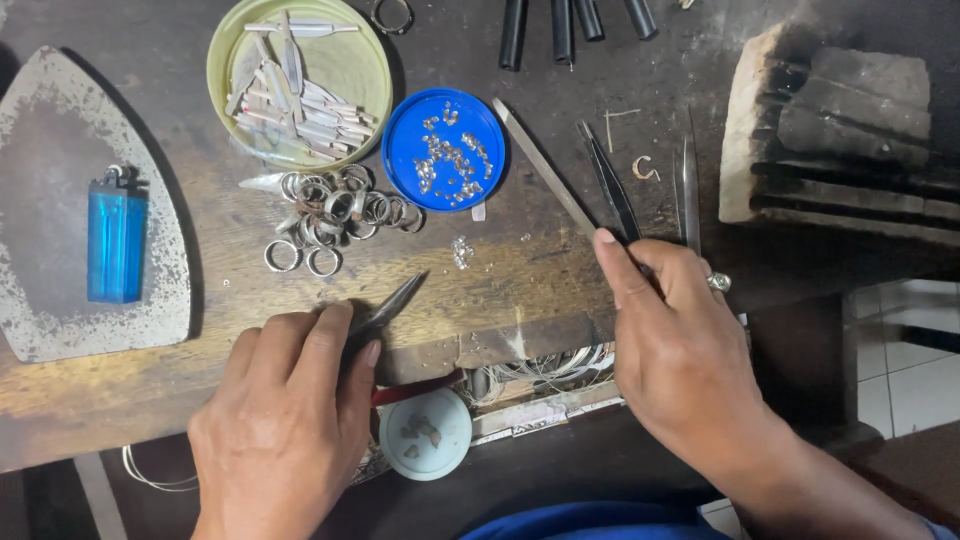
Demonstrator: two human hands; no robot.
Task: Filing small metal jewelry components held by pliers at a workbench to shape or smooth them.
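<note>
My left hand (290, 410) rests on the wooden bench edge, closed on dark pliers (392, 303) whose jaws point up and right. My right hand (675, 340) reaches over the bench and grips black tweezers (610, 185) near their back end; a ring sits on one finger. A flat metal file (540, 165) lies just left of the tweezers. A heap of silver rings (335, 215) lies above my left hand, beside a blue lid (400, 120) holding several small clear stones. A few loose stones (461, 250) lie on the wood.
A green dish (225, 60) holds metal strips. A blue lighter (116, 240) lies on a grey iron-shaped plate (40, 120) at left. A charred block (760, 130) stands at right, silver tweezers (690, 190) beside it. A small pale cup (425, 460) and wire coils sit below the bench edge.
</note>
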